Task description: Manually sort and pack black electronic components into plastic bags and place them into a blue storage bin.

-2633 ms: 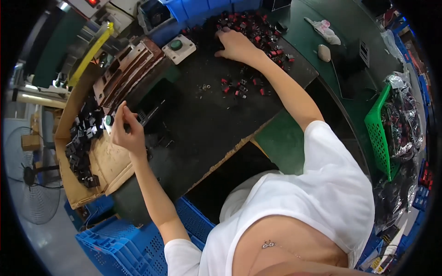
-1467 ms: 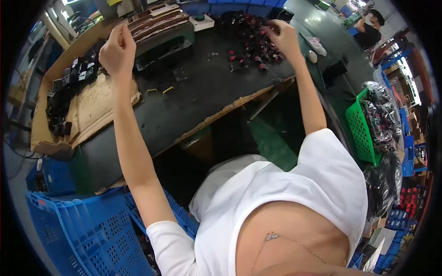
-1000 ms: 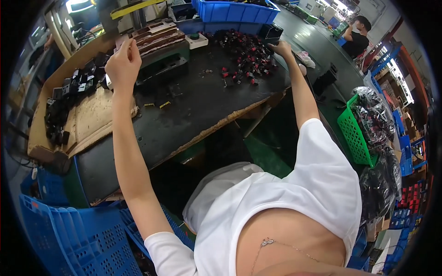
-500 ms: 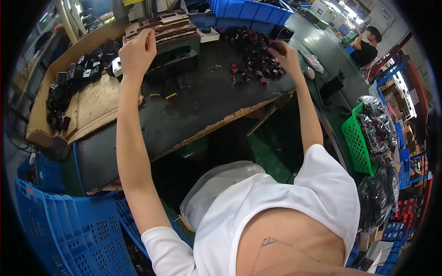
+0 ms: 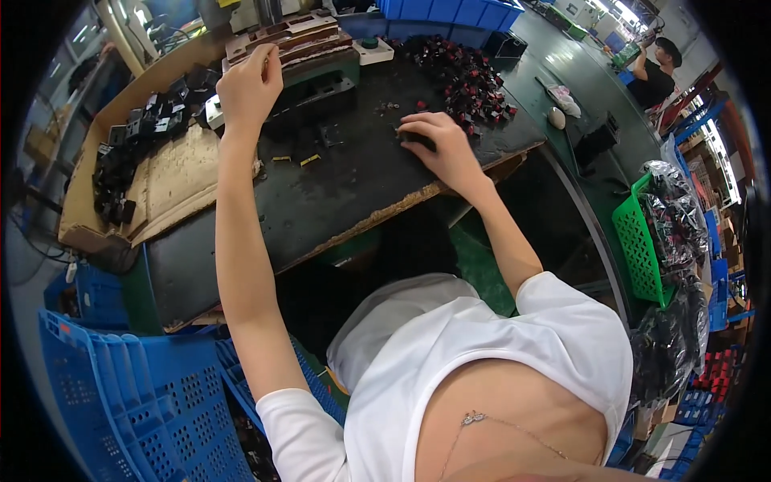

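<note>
My left hand (image 5: 251,87) is closed in a loose pinch at the front of a brown, slotted fixture (image 5: 309,32); whatever its fingers hold is hidden. My right hand (image 5: 446,153) is low over the dark bench top, fingers curled round a small black part (image 5: 400,131) that barely shows at the fingertips. Behind that hand spreads a heap of small black and red parts (image 5: 474,88). Beside the fixture's right end sits a white block with a dark green button (image 5: 371,50). Two small yellow pieces (image 5: 310,160) lie between my hands.
A cardboard tray (image 5: 165,189) of black parts stands on the bench's left. Blue crates (image 5: 144,394) are at lower left, and a blue bin (image 5: 454,12) stands behind the heap. Rightward are a green basket (image 5: 638,241) with bagged parts and, farther off, another person (image 5: 654,76).
My right hand has left the heap and come left and toward me over the bench, with a small black part in its fingers. My left hand stays at the fixture.
</note>
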The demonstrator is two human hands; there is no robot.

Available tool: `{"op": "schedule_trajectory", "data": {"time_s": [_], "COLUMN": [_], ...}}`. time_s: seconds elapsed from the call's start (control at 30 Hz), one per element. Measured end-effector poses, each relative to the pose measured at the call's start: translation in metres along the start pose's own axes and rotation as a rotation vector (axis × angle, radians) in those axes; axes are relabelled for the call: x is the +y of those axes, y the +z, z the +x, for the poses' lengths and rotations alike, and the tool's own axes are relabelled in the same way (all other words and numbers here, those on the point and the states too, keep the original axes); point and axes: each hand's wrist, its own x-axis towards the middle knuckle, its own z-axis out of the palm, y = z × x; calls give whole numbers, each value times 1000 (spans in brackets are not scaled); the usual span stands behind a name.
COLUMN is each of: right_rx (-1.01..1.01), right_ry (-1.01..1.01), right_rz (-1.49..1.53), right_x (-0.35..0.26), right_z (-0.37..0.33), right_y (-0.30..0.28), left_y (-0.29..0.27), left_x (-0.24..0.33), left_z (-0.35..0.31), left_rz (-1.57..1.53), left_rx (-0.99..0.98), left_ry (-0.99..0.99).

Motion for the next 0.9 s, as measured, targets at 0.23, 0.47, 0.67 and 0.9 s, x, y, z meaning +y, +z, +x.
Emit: {"op": "schedule_trajectory", "data": {"time_s": [0.23,0.47,0.67,0.9], "right_rx": [-80,-20,148,199], "right_ry": [-109,-28,194,175], "right_rz": [154,210,-83,-25], "right_x": [-2,-9,13,7], "right_z": [24,20,10,7], "right_y": [26,22,11,0], "left_y": [-2,-6,-6,-5], "left_x": [4,2,2,5], "left_z": [2,1,2,5], "left_rz": [-27,12,15,35], "left_rx": [11,-44,-40,-61], "left_ry": [-27,-61,-37,-35]}}
